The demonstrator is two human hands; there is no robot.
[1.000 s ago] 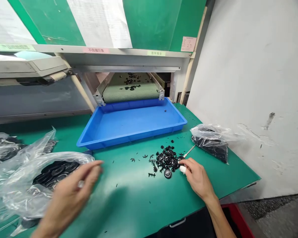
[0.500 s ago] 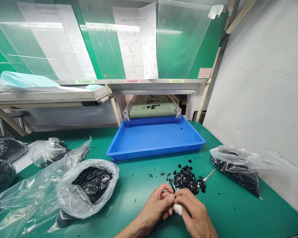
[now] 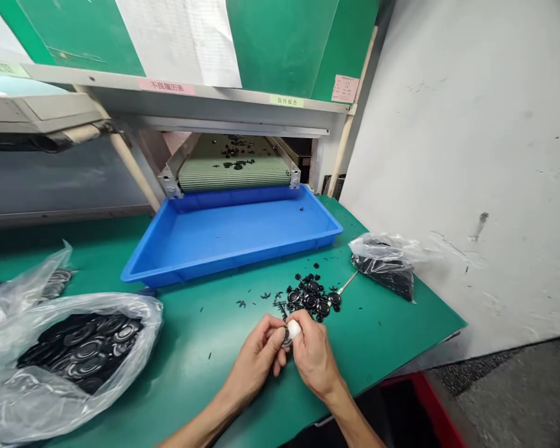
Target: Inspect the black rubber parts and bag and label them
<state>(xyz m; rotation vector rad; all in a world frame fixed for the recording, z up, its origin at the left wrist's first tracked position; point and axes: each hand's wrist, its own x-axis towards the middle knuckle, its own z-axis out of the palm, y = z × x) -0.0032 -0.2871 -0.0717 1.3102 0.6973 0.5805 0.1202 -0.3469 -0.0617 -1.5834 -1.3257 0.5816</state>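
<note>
My left hand (image 3: 257, 351) is closed, its thumb and fingers pinching a small round black plastic part (image 3: 286, 340) above the green tabletop. My right hand (image 3: 313, 356) closes against that same part from the other side; white tape (image 3: 294, 329) wraps one of its digits. Between the fingertips most of the part is hidden. Just beyond both hands lies a pile of black discs and small black pieces (image 3: 310, 295). A thin light-coloured rod (image 3: 348, 282) sticks out from the pile's right side.
An open clear bag (image 3: 150, 317) of black discs stands at left, and another bag of black pieces (image 3: 387, 274) lies at right. Behind is a blue tray (image 3: 242, 256) under the end of a green conveyor belt (image 3: 236, 180) carrying black parts. A red-edged bin (image 3: 441, 410) shows below the table.
The view has swung right and downward, so the scene sits further left and higher. My hands remain together, and the round part now shows between the fingertips.
</note>
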